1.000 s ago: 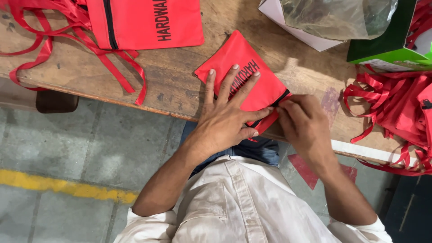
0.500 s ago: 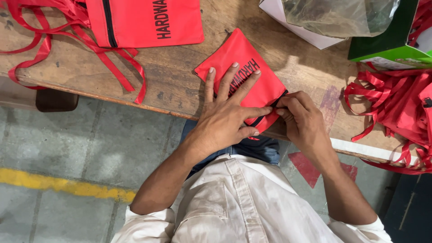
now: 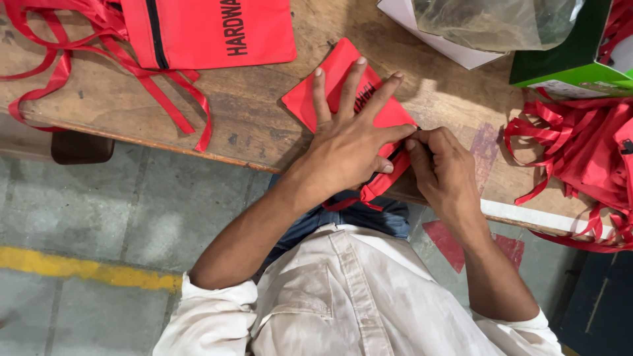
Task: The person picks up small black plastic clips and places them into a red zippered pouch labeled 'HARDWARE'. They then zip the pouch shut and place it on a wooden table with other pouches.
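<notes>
A small red fabric pouch (image 3: 333, 82) with black lettering and a black zipper lies on the wooden table (image 3: 257, 122) near its front edge. My left hand (image 3: 349, 142) presses flat on the pouch, fingers spread. My right hand (image 3: 442, 165) pinches the pouch's zipper edge at its right corner, beside my left thumb. A red strap end (image 3: 376, 188) hangs from the pouch over the table edge.
A larger red bag (image 3: 211, 29) with long red straps (image 3: 99, 72) lies at the table's back left. A heap of red bags and straps (image 3: 580, 151) sits at the right. A green box (image 3: 567, 56) and a clear plastic bag (image 3: 488, 23) are behind.
My right hand has shifted slightly along the zipper edge toward my left thumb. My left hand stays pressed on the pouch.
</notes>
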